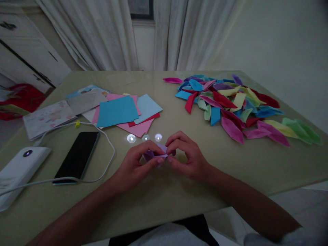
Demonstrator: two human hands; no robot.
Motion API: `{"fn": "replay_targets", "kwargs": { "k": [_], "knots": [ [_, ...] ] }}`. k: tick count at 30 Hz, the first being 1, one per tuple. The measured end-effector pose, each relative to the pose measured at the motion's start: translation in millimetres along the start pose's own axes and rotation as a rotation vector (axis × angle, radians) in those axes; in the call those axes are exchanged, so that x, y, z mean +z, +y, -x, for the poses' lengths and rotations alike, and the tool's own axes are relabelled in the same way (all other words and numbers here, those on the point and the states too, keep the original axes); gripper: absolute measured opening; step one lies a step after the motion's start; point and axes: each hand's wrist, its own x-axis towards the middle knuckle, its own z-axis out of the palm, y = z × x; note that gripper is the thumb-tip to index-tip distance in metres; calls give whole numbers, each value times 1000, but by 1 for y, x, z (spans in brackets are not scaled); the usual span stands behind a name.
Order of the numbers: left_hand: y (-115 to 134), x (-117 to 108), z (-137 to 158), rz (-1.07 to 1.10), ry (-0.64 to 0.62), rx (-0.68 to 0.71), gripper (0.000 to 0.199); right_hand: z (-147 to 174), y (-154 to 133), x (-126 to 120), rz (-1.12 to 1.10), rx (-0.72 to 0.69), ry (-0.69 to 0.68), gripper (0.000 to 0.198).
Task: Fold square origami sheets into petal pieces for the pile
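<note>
A small piece of purple folded paper is held between both hands, low over the middle of the table. My left hand pinches its left part between thumb and fingers. My right hand pinches the right end, its fingertips close to those of the left. Fingers cover much of the paper, so its full shape is hidden. Beyond the hands lies a loose stack of square sheets, with a teal sheet on top and a light blue sheet beside it.
A heap of folded paper pieces in many colours spreads over the table's right side. On the left are a black phone, a white power bank, a white cable and printed packets.
</note>
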Motion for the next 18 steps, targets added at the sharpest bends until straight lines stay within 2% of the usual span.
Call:
{"fn": "replay_targets", "kwargs": {
  "k": [6, 11, 18],
  "knots": [
    [2, 1, -2, -120, 1, 72, 3, 0, 0, -1, 25, 17, 12, 8],
    [4, 1, -1, -211, -41, 118, 8, 1, -1, -1, 34, 7, 7, 6],
    [4, 1, -1, -244, -1, 138, 2, 0, 1, -3, 70, -43, 33, 6]
  ]
}}
